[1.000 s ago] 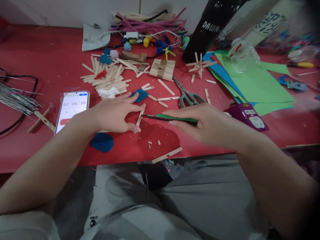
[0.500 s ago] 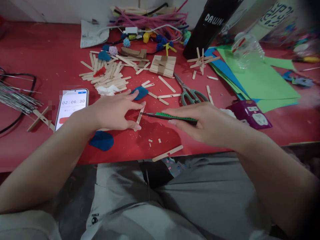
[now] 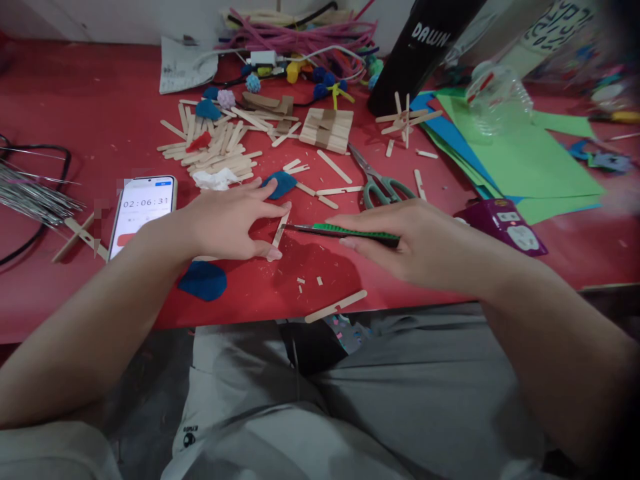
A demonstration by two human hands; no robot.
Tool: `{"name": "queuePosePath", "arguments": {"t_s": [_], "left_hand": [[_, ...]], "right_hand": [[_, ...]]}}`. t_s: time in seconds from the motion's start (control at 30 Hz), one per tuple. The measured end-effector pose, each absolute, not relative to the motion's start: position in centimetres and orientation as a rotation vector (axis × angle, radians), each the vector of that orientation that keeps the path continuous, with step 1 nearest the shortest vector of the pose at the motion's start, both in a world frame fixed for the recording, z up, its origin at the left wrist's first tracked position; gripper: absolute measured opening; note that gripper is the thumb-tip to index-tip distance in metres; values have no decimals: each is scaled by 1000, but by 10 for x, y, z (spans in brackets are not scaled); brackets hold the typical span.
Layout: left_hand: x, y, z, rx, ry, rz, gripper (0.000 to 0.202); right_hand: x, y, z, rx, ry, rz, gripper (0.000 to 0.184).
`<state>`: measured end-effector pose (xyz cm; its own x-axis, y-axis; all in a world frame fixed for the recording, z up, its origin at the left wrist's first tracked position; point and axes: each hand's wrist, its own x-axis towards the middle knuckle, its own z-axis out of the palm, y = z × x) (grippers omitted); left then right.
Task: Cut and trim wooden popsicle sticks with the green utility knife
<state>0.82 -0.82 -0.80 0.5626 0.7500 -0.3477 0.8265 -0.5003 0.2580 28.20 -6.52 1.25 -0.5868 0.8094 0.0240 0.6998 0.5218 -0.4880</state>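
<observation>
Near the front edge of the table (image 3: 90, 107), the left hand (image 3: 230, 223), fingers spread flat, pins a wooden stick (image 3: 280, 232) down, seemingly to steady it against the green craft knife (image 3: 350, 233) clenched in the right hand (image 3: 417, 243).

My left grip (image 3: 230, 223) lies palm down, fingers spread flat, thumb and forefinger just left of the tip of the green cutter (image 3: 350, 233). My right grip (image 3: 415, 247) wraps over the green cutter, knuckles up. Both forearms angle in toward it.
</observation>
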Motion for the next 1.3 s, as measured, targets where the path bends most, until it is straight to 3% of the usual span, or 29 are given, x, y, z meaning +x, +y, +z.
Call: {"name": "queuePosePath", "arguments": {"t_s": [1.3], "left_hand": [[15, -9, -3, 2378, 1328, -351, 85]], "right_hand": [[285, -62, 13, -1269, -2554, 665, 32]]}}
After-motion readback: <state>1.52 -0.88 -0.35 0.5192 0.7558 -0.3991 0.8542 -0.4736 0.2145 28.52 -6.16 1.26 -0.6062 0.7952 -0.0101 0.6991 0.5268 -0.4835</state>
